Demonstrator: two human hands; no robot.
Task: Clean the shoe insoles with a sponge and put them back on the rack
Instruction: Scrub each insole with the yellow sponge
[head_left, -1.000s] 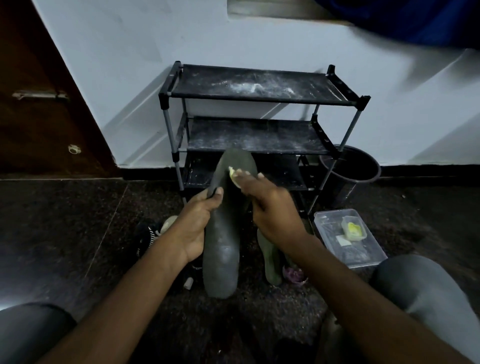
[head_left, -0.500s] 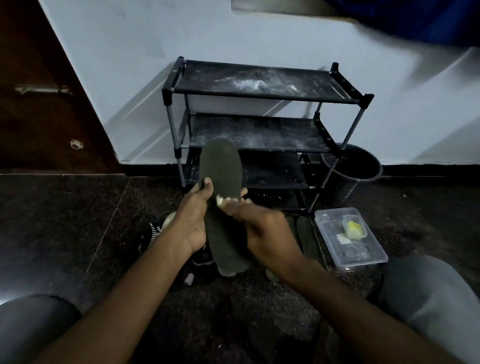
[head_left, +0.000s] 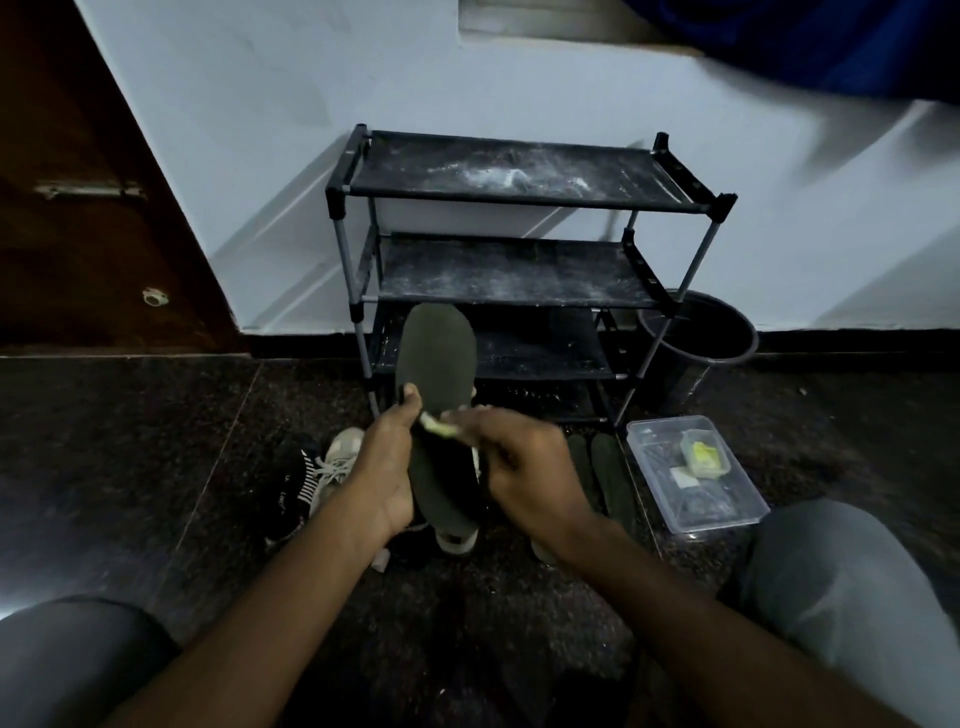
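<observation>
Left hand (head_left: 384, 470): fingers wrapped behind a dark insole (head_left: 439, 358), thumb across its left edge; insole held upright, toe end up, heel end low between the two wrists. Right hand (head_left: 524, 462): motion-blurred; fingertips pinch a pale yellow sponge (head_left: 436, 425), pressed against the insole's face about mid-length, just beside the left thumb.

Below the hands: light sneaker (head_left: 337, 457) with laces, dark striped shoe (head_left: 291, 483) to its left; another shoe partly hidden under the held insole. Two more insoles (head_left: 605, 473) lie side by side on the floor, right of the right hand; clear plastic box (head_left: 727, 509) just beyond them, small yellow-green item (head_left: 704, 454) inside.

Behind: black three-shelf rack (head_left: 498, 200) against the wall, top shelf dusted white; dark bucket (head_left: 698, 332) at its right foot.
</observation>
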